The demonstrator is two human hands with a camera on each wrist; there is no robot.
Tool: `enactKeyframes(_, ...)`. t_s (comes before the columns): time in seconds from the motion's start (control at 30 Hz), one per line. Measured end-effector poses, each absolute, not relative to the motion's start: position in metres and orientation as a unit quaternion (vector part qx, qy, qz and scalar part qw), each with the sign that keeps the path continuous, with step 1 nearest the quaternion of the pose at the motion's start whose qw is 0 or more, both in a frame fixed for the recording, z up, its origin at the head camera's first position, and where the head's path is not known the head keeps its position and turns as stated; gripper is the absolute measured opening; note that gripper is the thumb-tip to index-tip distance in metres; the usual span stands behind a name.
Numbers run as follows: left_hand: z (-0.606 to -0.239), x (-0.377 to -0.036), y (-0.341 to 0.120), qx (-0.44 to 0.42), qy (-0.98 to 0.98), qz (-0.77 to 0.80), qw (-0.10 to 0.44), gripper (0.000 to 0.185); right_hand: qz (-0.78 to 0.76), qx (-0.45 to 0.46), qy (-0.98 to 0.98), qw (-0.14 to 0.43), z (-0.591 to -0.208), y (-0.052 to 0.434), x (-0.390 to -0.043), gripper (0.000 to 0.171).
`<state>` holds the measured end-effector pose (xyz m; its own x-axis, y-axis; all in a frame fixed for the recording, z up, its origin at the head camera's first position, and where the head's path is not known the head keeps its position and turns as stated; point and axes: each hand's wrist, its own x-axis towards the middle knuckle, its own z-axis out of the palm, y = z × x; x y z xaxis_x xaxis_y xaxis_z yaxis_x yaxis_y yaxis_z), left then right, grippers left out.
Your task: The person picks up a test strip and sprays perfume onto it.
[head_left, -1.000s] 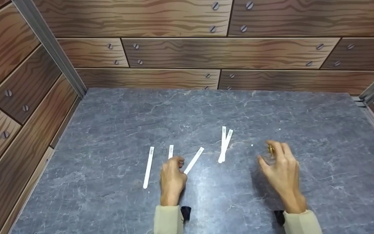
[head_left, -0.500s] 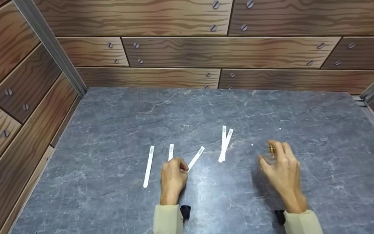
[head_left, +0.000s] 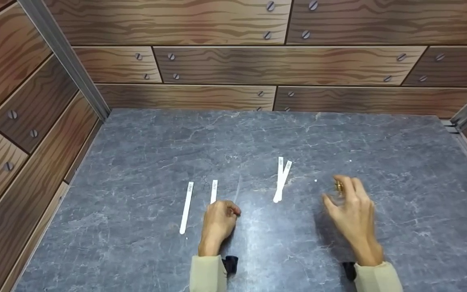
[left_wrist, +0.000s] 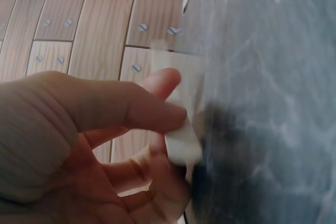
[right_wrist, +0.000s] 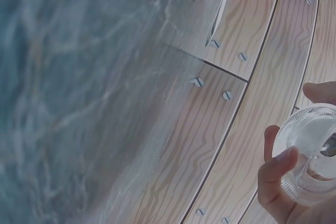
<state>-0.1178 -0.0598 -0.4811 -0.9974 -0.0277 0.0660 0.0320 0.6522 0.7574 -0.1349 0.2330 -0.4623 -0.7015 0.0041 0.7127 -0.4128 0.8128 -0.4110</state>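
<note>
The left hand [head_left: 218,221] pinches a flat white strip [left_wrist: 184,144] between thumb and fingers, one end extending past them. Two crossed white strips [head_left: 279,188] lie between and ahead of the hands on the grey marbled worktop [head_left: 156,146]. The right hand [head_left: 354,211] grips a clear, round, ridge-rimmed object [right_wrist: 311,139] (plain in its wrist view; the head view gives just a gold-coloured patch [head_left: 339,186] there).

You could read no words or numbers. Small dark marks [head_left: 190,188], too tiny to make out, stood at the ends toward the worktop's [head_left: 156,142] far edge on the leftmost white strip [head_left: 186,207], the second white strip [head_left: 214,192] and the crossed white strips [head_left: 281,183] nearer its right edge.
</note>
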Motion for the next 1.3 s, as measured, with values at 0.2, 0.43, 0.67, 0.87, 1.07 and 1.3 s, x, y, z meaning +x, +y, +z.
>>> enactKeyframes(0.2,-0.482,-0.12,-0.062,-0.017,-0.875,-0.482,0.031,0.026,0.286,0.114,-0.876,0.371,-0.463,0.231,-0.135,0.05)
enactKeyframes(0.43,-0.483,-0.121,-0.056,-0.003,-0.85,-0.524,0.057,0.029,0.286,0.12,-0.874,0.375,-0.462,0.23,-0.136,0.051)
enactKeyframes(0.67,-0.483,-0.125,-0.045,0.009,-0.816,-0.573,0.071,0.032,0.287,0.124,-0.872,0.378,-0.462,0.23,-0.135,0.051)
enactKeyframes(0.87,-0.483,-0.124,-0.038,0.001,-0.798,-0.599,0.068,0.033,0.286,0.122,-0.872,0.379,-0.462,0.23,-0.135,0.052)
enactKeyframes(1.07,-0.482,-0.122,-0.031,-0.033,-0.778,-0.626,0.035,0.032,0.285,0.12,-0.873,0.378,-0.46,0.229,-0.135,0.052)
enactKeyframes(1.3,-0.48,-0.121,-0.023,-0.078,-0.785,-0.615,0.01,0.03,0.289,0.122,-0.872,0.377,-0.458,0.226,-0.135,0.052)
